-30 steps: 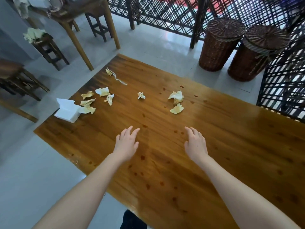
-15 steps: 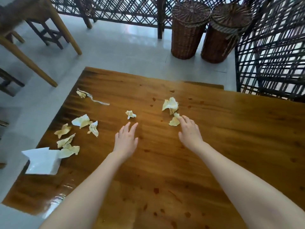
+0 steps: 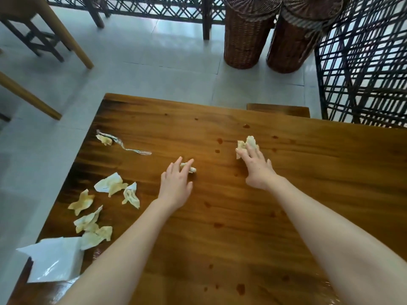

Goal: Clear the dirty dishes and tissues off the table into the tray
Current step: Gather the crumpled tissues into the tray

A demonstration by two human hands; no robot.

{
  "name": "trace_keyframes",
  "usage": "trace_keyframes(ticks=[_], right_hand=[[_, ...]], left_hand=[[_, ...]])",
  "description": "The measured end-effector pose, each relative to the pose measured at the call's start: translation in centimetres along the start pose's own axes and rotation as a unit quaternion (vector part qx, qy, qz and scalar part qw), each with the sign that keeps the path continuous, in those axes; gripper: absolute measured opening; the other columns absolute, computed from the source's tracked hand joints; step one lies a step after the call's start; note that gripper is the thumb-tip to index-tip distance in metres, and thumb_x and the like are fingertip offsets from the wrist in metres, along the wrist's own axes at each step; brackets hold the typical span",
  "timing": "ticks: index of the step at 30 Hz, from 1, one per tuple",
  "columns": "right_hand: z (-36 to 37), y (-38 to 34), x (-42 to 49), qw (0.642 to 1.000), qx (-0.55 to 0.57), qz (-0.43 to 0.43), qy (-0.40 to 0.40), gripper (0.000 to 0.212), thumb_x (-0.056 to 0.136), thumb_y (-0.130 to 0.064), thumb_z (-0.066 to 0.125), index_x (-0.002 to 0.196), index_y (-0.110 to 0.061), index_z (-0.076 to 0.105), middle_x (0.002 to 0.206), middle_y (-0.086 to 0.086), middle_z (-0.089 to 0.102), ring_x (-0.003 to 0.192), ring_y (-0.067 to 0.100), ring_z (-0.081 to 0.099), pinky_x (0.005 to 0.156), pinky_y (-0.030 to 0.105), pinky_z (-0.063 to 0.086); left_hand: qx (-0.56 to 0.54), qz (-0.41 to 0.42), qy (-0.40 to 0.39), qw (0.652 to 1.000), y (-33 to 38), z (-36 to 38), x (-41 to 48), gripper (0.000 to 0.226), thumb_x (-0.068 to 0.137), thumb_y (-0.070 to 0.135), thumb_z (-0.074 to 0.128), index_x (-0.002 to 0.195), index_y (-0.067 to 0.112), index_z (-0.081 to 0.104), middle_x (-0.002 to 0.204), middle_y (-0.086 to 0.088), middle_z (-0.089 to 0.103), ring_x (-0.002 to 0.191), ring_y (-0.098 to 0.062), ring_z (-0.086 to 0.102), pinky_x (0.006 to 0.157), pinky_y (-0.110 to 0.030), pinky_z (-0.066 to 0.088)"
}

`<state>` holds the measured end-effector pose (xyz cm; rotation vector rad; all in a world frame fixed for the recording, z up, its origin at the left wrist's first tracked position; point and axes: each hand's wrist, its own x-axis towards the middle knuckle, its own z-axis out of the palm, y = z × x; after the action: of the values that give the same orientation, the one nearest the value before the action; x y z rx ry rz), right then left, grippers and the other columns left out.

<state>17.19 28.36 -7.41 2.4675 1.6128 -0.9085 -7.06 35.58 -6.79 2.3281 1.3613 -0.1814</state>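
- My left hand [image 3: 176,183] rests straight fingers on the small tissue [image 3: 191,169], just ahead of my palm.
- My right hand [image 3: 256,167] covers the tissue wad [image 3: 250,140]; whether it is pinched, I cannot tell.
- The scattered tissues [image 3: 110,183] lie leftward, nearer my left hand.

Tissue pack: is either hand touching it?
No: the left hand touches a small tissue and the right hand a larger tissue, both apart from the tissue pack at the near left corner of the table.
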Motion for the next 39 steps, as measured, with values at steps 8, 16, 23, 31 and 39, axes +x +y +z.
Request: trace_keyframes(ticks=[8,16,23,31,39], right_hand=[[1.2,0.0,-1.0,0.997,-0.015,0.023,0.075,0.047,0.082,0.007,0.052,0.119,-0.021,0.048,0.126,0.002,0.039,0.097,0.020,0.037,0.067,0.032,0.050],[2.4,-1.7,-4.7,0.987,0.042,0.014,0.156,0.035,0.082,0.008,0.057,0.108,-0.016,0.055,0.109,-0.001,0.047,0.086,0.014,0.042,0.058,0.026,0.045],[2.5,-6.7,-6.6,0.986,0.079,-0.019,0.148,0.036,0.080,0.009,0.059,0.102,-0.019,0.055,0.108,-0.005,0.044,0.091,0.014,0.043,0.063,0.026,0.047],[4.4,-11.0,-8.5,0.986,0.084,-0.059,0.132,0.035,0.081,0.008,0.060,0.100,-0.021,0.055,0.106,-0.008,0.044,0.092,0.012,0.045,0.066,0.025,0.050],[4.9,-9.7,-10.4,0.987,0.077,-0.031,0.135,0.036,0.080,0.008,0.062,0.100,-0.021,0.057,0.107,-0.009,0.043,0.095,0.012,0.046,0.065,0.017,0.044]], left_hand=[[0.005,0.042,0.004,0.999,-0.6,1.0,1.5,0.042,0.098,0.018,0.050,0.139,0.023,0.044,0.146,-0.007,0.038,0.132,-0.026,0.038,0.104,-0.037,0.034],[-0.058,0.056,0.071,0.994,-1.7,0.1,-0.2,0.021,0.098,0.007,0.049,0.113,0.012,0.062,0.117,-0.007,0.054,0.100,-0.021,0.050,0.084,-0.030,0.045],[-0.037,0.008,0.117,0.992,-4.9,-1.0,-3.1,0.020,0.098,0.014,0.051,0.115,0.017,0.062,0.119,-0.004,0.054,0.103,-0.018,0.050,0.083,-0.025,0.040],[0.021,-0.142,0.082,0.986,-10.3,-1.2,-5.6,0.027,0.096,0.019,0.055,0.122,0.022,0.054,0.151,-0.011,0.030,0.145,-0.029,0.018,0.116,-0.050,0.023],[-0.029,-0.124,-0.017,0.992,-10.6,-1.0,-5.8,0.052,0.097,0.022,0.055,0.145,0.025,0.036,0.156,-0.011,0.022,0.143,-0.030,0.024,0.112,-0.050,0.030]])
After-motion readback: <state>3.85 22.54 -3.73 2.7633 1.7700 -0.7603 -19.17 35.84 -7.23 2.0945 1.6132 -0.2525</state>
